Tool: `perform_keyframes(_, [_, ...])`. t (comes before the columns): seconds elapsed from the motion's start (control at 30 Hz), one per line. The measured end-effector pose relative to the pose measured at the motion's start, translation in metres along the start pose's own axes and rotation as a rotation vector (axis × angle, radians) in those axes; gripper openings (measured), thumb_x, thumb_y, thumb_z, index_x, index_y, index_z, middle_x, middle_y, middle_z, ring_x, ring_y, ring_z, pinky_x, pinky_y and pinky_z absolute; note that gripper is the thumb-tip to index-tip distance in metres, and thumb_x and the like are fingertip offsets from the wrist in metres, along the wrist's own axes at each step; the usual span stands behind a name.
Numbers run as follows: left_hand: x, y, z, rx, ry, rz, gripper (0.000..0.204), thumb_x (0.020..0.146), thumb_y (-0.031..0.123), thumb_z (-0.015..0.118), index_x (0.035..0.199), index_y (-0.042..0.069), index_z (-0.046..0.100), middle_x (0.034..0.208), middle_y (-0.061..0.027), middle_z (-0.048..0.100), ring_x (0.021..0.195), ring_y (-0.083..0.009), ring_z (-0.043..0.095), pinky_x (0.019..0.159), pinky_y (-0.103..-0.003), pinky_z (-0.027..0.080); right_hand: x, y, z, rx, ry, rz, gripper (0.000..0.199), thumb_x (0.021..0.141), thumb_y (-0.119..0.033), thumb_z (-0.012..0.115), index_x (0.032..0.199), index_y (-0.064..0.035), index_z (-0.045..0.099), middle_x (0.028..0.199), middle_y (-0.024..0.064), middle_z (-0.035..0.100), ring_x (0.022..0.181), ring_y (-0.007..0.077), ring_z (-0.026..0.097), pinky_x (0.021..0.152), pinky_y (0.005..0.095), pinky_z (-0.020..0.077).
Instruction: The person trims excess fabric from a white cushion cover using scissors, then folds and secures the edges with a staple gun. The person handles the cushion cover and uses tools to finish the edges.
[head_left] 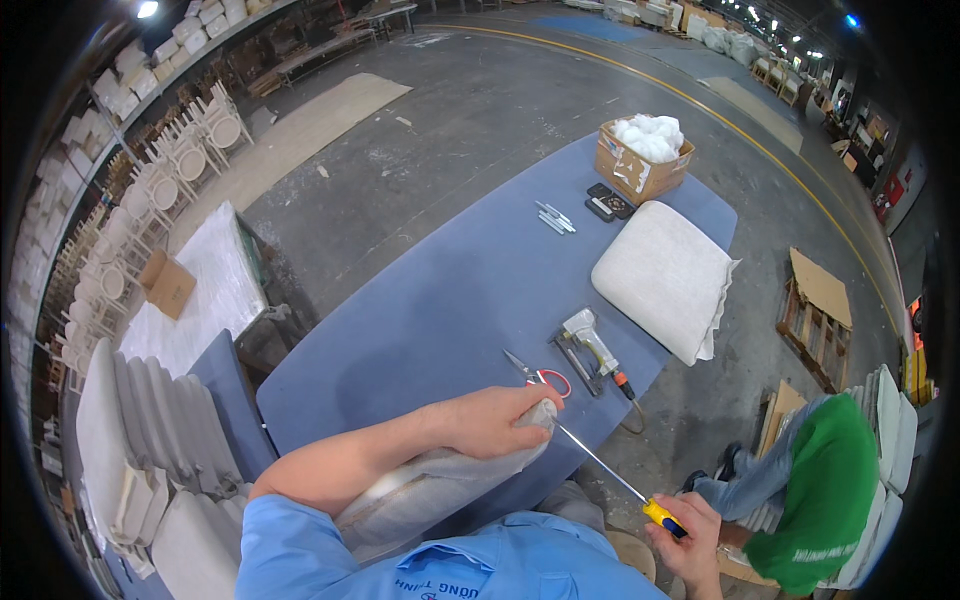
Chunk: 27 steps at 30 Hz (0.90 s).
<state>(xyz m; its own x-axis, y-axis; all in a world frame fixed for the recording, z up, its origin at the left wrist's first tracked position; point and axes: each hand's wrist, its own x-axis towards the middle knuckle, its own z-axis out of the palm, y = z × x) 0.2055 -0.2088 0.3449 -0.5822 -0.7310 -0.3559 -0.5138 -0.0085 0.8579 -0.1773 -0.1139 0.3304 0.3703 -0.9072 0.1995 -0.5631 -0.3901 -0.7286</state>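
Observation:
Against my body leans a pale grey upholstered seat cushion (440, 487), tilted on its edge at the table's near side. My left hand (492, 420) is closed round its upper corner, gripping the fabric. In my right hand (687, 538) is a screwdriver (662, 517) with a yellow and blue handle. Its long metal shaft reaches up to the left, and the tip meets the cushion's corner by my left fingers; the exact contact is too small to make out. Just beyond my left hand lie red-handled scissors (551, 380) and a pneumatic staple gun (593, 345) with its hose.
The blue-covered table (420, 310) carries another pale cushion (665, 275), a cardboard box of white stuffing (645, 160), a black case (608, 203) and several metal rods (555, 218). Stacked cushions (165, 430) stand at left. A person in green (825, 490) is close on the right.

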Motion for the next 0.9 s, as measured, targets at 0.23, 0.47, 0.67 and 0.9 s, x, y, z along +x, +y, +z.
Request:
perform_keyframes(0.23, [0.001, -0.001, -0.002, 0.018, 0.003, -0.003, 0.05, 0.103, 0.026, 0.059, 0.149, 0.011, 0.045, 0.125, -0.0192, 0.067, 0.118, -0.0342, 0.065, 0.101, -0.043, 0.049, 0.006, -0.012, -0.005, -0.136, 0.027, -0.052, 0.039, 0.076, -0.012, 0.086, 0.112, -0.0039, 0.076, 0.093, 0.0131, 0.064, 0.078, 0.026, 0.063, 0.065, 0.0353, 0.0502])
perform_keyframes(0.47, [0.001, -0.002, -0.004, 0.023, -0.008, -0.004, 0.052, 0.103, 0.025, 0.057, 0.151, 0.009, 0.044, 0.131, -0.0202, 0.065, 0.121, -0.034, 0.064, 0.104, -0.043, 0.048, 0.007, -0.015, -0.007, -0.217, 0.068, -0.081, 0.037, 0.075, -0.007, 0.086, 0.11, -0.0056, 0.077, 0.091, 0.0126, 0.06, 0.076, 0.0256, 0.062, 0.064, 0.0349, 0.0496])
perform_keyframes(0.67, [0.001, -0.002, -0.004, 0.012, -0.009, -0.015, 0.051, 0.102, 0.023, 0.056, 0.15, 0.009, 0.045, 0.133, -0.0197, 0.064, 0.124, -0.0339, 0.063, 0.105, -0.043, 0.048, 0.008, -0.016, -0.01, -0.305, 0.072, -0.135, 0.037, 0.075, -0.004, 0.086, 0.11, -0.0085, 0.077, 0.093, 0.0122, 0.058, 0.073, 0.0242, 0.06, 0.062, 0.0347, 0.049])
perform_keyframes(0.9, [0.0, -0.004, -0.003, 0.015, 0.019, 0.015, 0.051, 0.102, 0.024, 0.057, 0.15, 0.008, 0.047, 0.136, -0.0196, 0.063, 0.126, -0.033, 0.062, 0.107, -0.042, 0.047, 0.002, 0.006, 0.002, -0.279, 0.086, -0.147, 0.035, 0.077, -0.006, 0.086, 0.111, -0.0094, 0.077, 0.096, 0.0125, 0.061, 0.076, 0.0225, 0.061, 0.064, 0.034, 0.0503])
